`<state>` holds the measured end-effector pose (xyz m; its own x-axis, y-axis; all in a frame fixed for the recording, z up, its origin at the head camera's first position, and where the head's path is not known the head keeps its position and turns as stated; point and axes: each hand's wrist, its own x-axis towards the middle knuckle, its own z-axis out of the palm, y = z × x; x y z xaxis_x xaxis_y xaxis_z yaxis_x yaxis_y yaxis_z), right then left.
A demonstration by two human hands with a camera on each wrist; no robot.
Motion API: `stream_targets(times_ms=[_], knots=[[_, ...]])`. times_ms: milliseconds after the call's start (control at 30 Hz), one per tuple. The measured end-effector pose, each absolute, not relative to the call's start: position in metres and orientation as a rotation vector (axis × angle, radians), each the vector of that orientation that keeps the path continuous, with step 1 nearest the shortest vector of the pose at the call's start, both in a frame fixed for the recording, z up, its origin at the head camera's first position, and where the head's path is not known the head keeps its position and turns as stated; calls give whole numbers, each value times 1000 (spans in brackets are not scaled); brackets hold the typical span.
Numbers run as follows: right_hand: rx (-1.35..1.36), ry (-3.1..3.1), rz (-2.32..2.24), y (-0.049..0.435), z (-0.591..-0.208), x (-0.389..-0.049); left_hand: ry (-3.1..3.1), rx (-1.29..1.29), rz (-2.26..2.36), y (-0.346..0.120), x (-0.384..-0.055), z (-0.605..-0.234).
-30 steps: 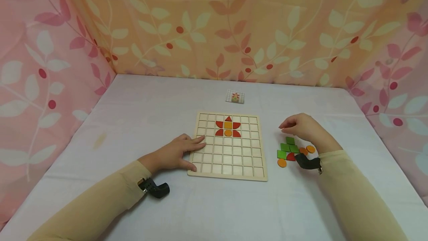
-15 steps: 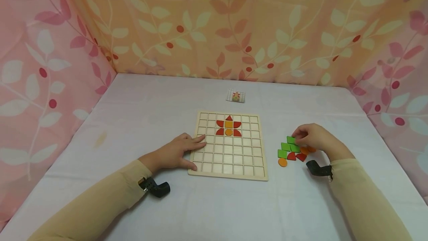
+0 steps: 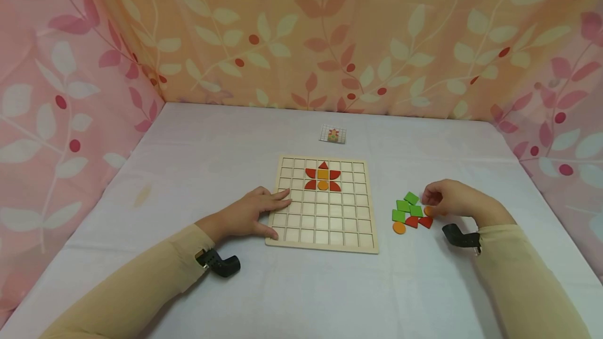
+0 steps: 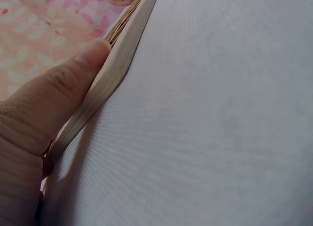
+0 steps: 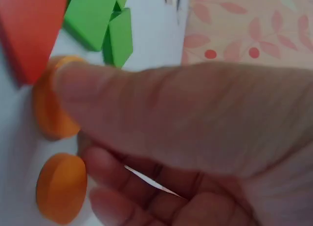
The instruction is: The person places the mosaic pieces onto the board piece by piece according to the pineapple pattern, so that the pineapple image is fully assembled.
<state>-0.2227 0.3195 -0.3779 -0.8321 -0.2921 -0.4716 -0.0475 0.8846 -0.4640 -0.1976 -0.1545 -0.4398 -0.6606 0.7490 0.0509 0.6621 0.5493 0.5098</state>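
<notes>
Pale wooden board (image 3: 335, 223), square-gridded, edge grained and corner rounded, lies flat on the cloth-covered bench (image 3: 212, 140). Left hand (image 3: 245, 217) rests along its left side, fingers spread, thumb at the near corner. Right of the board, thin green squares (image 3: 416, 211) lie beside the right hand (image 3: 454, 200), fingers curled. Its thumb overlaps an orange disc (image 5: 45, 111); whether the fingers pinch it, I cannot tell.
</notes>
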Motion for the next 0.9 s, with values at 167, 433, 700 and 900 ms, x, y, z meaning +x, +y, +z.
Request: stream_targets(times_ms=[167, 433, 700, 900], knots=[[-236, 2482, -588, 322, -380, -220, 2622, 1218, 753, -155, -197, -440], [-279, 2477, -579, 320, -379, -223, 2624, 1211, 762, -156, -197, -442], [-282, 2549, -515, 332, -373, -221, 2617, 1214, 761, -155, -197, -441], [-210, 2577, -472, 350, -375, -219, 2611, 1194, 758, -154, -198, -441]])
